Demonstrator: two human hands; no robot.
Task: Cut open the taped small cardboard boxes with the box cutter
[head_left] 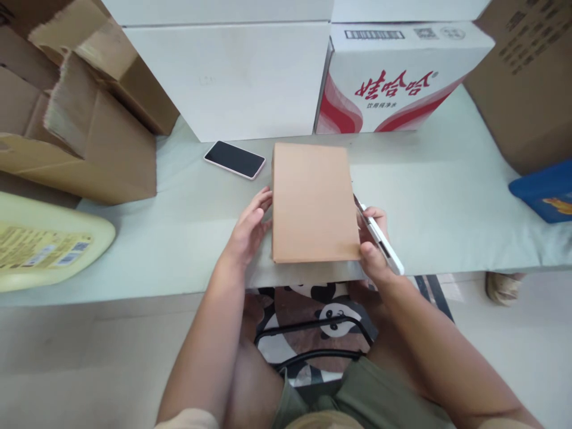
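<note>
A plain brown cardboard box (315, 205) sits on the cloth-covered table in front of me, closed on the side facing up. My left hand (250, 229) is at its left side, fingers loosely stretched out and the tips at the cardboard, partly hidden by it. In my right hand (374, 259) is a white utility knife (384, 244), its dark blade extended and pointing away from me along the box's right edge. Some right-hand fingers are hidden behind the knife and box.
A smartphone (235, 159) lies beyond my left hand. White cartons (241, 83) and a red-and-white carton (393, 83) stand at the back. Open cardboard boxes (120, 143) and a pale yellow bottle (49, 244) are left; a blue package (545, 190) is right.
</note>
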